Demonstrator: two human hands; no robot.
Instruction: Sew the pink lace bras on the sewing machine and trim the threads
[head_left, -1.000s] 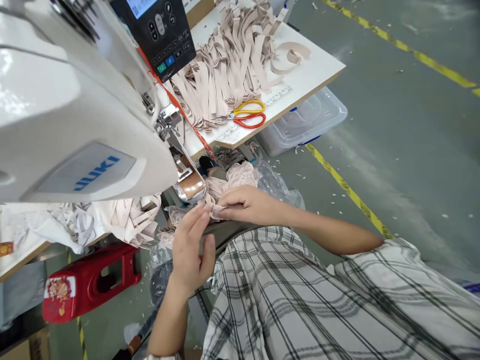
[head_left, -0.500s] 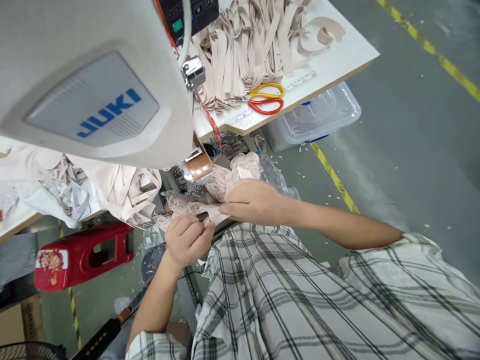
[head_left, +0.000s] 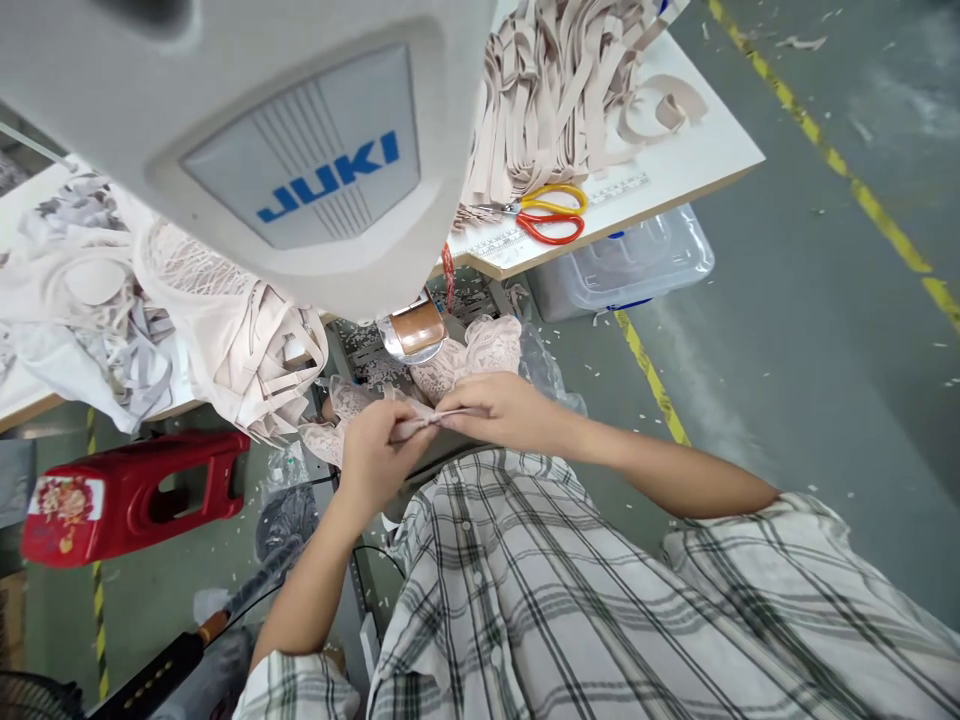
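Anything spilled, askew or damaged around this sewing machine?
Yes, untidiness: small pale scraps litter the floor, like uncollected trimmings. The scissors also lie near the table edge, perhaps easily knocked off. I see no clear damage.

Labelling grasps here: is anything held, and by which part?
Yes: the pale pink fabric strip, part of its length pinched between thumb and fingers of the left hand and right hand.
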